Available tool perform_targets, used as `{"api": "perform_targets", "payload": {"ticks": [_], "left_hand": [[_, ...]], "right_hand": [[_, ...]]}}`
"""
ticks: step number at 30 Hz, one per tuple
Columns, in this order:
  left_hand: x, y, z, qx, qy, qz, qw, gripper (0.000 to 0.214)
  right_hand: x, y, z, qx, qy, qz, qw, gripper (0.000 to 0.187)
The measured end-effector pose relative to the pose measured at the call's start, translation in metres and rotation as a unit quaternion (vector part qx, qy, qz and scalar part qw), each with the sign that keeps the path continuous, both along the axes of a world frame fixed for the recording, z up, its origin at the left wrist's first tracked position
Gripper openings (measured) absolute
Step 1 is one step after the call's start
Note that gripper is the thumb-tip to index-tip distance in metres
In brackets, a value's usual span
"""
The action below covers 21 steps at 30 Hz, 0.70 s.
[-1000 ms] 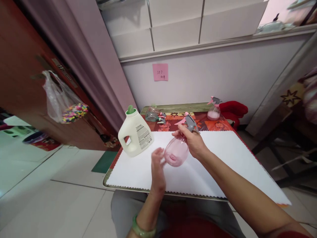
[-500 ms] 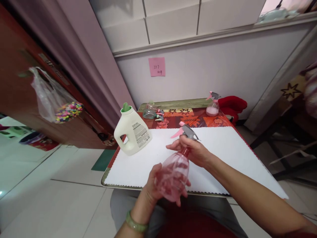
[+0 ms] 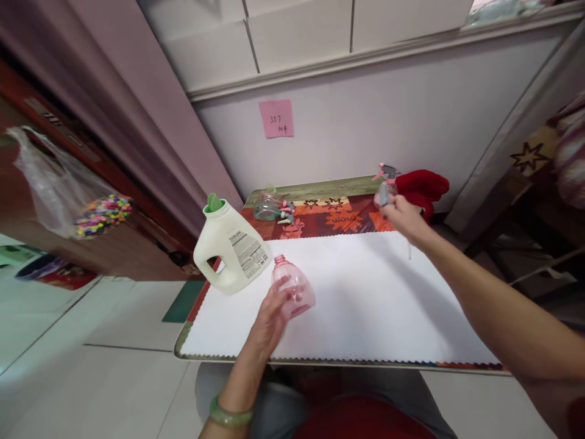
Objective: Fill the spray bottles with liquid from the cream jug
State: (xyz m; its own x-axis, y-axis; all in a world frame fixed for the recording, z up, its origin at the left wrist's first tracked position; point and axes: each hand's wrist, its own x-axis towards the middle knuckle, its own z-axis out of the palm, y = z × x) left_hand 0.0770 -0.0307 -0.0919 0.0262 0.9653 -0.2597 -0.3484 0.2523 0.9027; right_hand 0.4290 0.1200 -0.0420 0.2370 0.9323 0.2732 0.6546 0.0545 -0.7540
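My left hand (image 3: 269,320) is closed round a clear pink bottle (image 3: 295,289) that has no top, held over the near left part of a white mat (image 3: 365,299). My right hand (image 3: 404,219) reaches to the table's far right, closed on a grey and pink spray head (image 3: 382,194); its thin tube (image 3: 409,249) hangs below the hand. A second pink spray bottle (image 3: 382,174) stands just behind that hand, mostly hidden. A white detergent jug (image 3: 228,250) with a green cap stands to the left of the pink bottle.
A clear greenish spray bottle (image 3: 267,210) lies at the table's far left on a red patterned cloth (image 3: 338,222). A red fabric item (image 3: 423,186) sits at the back right corner. A pink note (image 3: 276,117) is on the wall. A plastic bag (image 3: 68,195) hangs at left.
The spray head has come off the pink bottle. My right hand carried it to the far right; my left hand moved the bottle body forward and left, toward the jug.
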Motion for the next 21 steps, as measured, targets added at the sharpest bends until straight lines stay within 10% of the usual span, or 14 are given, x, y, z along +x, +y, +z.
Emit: {"api": "perform_targets", "payload": {"ticks": [6, 14, 21], "left_hand": [[0.029, 0.061, -0.015, 0.107, 0.218, 0.048, 0.969, 0.08], [0.075, 0.142, -0.025, 0.226, 0.342, 0.071, 0.909, 0.086], [0.092, 0.166, -0.06, 0.235, 0.388, 0.042, 0.89, 0.093]], "right_hand": [[-0.021, -0.016, -0.064, -0.109, -0.257, 0.021, 0.96, 0.041], [-0.001, -0.011, -0.095, -0.057, -0.264, 0.05, 0.962, 0.029], [0.004, -0.015, -0.119, 0.005, -0.221, 0.145, 0.964, 0.031]]}}
